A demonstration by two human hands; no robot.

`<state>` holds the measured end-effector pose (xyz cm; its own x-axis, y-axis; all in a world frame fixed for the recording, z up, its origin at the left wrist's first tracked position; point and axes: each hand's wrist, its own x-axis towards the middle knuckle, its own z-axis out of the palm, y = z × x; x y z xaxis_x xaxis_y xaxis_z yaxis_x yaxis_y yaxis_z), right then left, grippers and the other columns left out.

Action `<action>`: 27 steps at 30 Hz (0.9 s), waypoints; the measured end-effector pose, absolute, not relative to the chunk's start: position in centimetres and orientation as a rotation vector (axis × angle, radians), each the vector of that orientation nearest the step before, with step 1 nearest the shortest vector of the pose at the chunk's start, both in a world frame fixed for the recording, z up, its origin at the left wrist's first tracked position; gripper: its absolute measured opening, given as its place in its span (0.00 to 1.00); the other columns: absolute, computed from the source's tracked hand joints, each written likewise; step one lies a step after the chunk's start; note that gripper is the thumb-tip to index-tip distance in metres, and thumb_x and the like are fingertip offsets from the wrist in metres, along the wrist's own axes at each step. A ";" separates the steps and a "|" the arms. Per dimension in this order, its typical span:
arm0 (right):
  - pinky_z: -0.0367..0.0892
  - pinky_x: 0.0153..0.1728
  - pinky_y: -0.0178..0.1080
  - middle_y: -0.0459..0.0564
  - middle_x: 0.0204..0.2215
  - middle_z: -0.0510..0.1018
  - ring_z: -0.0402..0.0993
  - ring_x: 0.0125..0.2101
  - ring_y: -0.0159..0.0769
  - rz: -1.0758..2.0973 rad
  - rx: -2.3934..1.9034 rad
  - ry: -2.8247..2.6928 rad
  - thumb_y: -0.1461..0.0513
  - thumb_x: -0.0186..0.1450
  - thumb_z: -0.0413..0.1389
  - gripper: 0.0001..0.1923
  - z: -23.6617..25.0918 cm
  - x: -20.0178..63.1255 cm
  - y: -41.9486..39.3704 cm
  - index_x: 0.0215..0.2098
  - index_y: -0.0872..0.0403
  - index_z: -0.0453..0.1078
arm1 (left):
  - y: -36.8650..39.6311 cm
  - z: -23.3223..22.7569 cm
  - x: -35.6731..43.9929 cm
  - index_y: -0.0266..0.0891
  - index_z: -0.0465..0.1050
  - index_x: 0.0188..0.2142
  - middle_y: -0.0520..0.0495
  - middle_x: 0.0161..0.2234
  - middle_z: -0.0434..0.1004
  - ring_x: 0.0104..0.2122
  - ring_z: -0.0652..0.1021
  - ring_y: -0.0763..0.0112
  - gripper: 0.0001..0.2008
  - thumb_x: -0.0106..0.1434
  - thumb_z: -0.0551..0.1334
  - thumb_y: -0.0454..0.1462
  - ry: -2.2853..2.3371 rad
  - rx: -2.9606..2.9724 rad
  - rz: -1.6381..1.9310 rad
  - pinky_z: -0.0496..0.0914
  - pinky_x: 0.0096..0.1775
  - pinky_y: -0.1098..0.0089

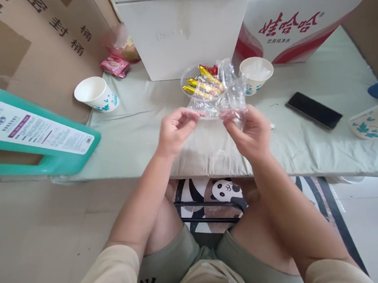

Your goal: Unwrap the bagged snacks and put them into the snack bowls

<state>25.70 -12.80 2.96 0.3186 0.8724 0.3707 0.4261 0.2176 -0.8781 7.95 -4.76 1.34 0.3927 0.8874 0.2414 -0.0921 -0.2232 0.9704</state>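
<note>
Between my two hands a clear plastic bag (211, 107) is held by its near edge, crumpled at its far end. My left hand (177, 129) pinches the left corner of that edge, thumb against fingers. The right corner is gripped by my right hand (250, 133) in the same way. Just beyond the bag sits a clear round bowl (183, 81) with several yellow and red wrapped candies (201, 86) in it, partly seen through the plastic. Right of the bowl, a paper cup (254, 83) has whitish, clear material inside.
A white box (180, 36) and a red-and-white carton (282, 35) stand behind. At left are a paper cup (97, 94), a pink packet (114, 66) and a green jug (66, 162). A phone (314, 110) and another paper cup (375, 119) lie right on the cloth-covered surface (326, 148).
</note>
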 end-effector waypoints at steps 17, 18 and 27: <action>0.63 0.58 0.57 0.51 0.38 0.85 0.76 0.54 0.52 0.633 -1.382 -1.890 0.54 0.67 0.57 0.09 -3.4 27.9 -14.7 0.35 0.48 0.77 | -6.1 -2.7 3.9 0.45 0.79 0.36 0.46 0.45 0.85 0.58 0.76 0.49 0.09 0.54 0.71 0.41 0.857 2.302 0.541 0.60 0.64 0.44; 0.64 0.58 0.57 0.51 0.38 0.85 0.76 0.55 0.51 0.669 -1.369 -1.879 0.55 0.67 0.57 0.09 -3.3 28.0 -14.8 0.36 0.48 0.77 | -5.9 -2.6 3.9 0.45 0.80 0.34 0.46 0.47 0.85 0.59 0.75 0.49 0.07 0.56 0.70 0.42 0.841 2.319 0.529 0.60 0.64 0.44; 0.71 0.36 0.38 0.48 0.32 0.83 0.79 0.32 0.35 0.966 -1.321 -1.826 0.55 0.72 0.52 0.12 -1.5 27.6 -15.4 0.37 0.51 0.74 | -4.6 -2.7 5.0 0.45 0.80 0.48 0.39 0.57 0.80 0.65 0.70 0.43 0.40 0.56 0.54 0.71 0.461 2.157 0.592 0.57 0.67 0.43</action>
<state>27.55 -15.36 -1.48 -0.2572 0.9614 0.0982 0.4599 0.2111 -0.8625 4.99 -4.58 -2.66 0.8215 0.5114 0.2522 0.1193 -0.5867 0.8009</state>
